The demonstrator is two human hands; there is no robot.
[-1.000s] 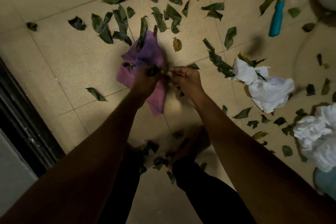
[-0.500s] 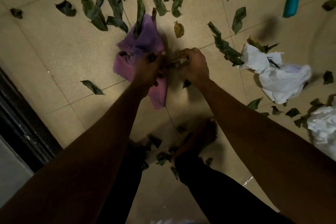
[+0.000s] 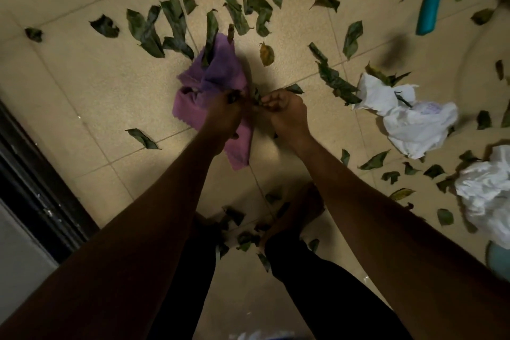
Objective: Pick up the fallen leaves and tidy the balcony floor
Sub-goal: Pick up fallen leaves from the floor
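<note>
Both grips are closed on leaves (image 3: 256, 96): the left hand (image 3: 223, 116) curls round a small dark bunch over the purple cloth (image 3: 218, 74), and the right hand (image 3: 288, 112) pinches a leaf at its fingertips, the two hands almost touching. Many more leaves lie scattered across the tiled floor (image 3: 91, 85), some beside the crumpled white bags (image 3: 414, 121) on the right.

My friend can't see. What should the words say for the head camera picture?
The left hand and right hand, close together above a tiled floor, pinch picked leaves beside a purple cloth. Fallen leaves and crumpled white bags lie scattered around.
</note>
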